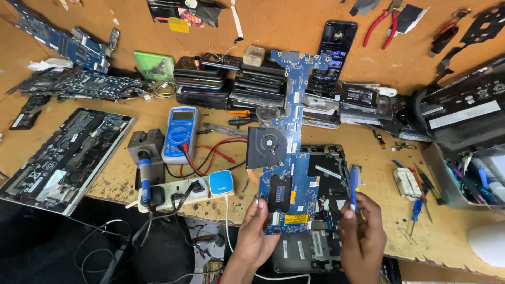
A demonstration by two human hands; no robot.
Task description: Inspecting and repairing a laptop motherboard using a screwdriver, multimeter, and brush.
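While the head camera looks straight down at a pretty cluttered wooden workbench (pixel 368 173), the left hand (pixel 256 231) is gripping the bottom edge of a long blue laptop motherboard (pixel 291 158), fingers curled shut around its lower left corner, and it's holding the board up above the bench near the front edge. There's a black fan (pixel 266 147) still fixed to the board's left side. The right hand (pixel 363 234) is closed around a small blue-handled screwdriver (pixel 354 185), held upright just beside the right edge of the board, can't tell if the tip is touching anything. Underneath the board sits an opened laptop base (pixel 315 247), right at the front edge of the bench. Off to the left of the hands there's a blue multimeter (pixel 180 134) with red and black leads, a white power strip (pixel 179 192) with a few plugs in it, and another opened laptop (pixel 63 158) lying toward the left edge. Along the back edge you've got a stack of phones (pixel 231 81) and a phone (pixel 335 50) propped against the wall with its screen on, plus red-handled pliers (pixel 383 26) up near the back right corner. Loose screwdrivers (pixel 421 202) lie on the bench to the right of the right hand.
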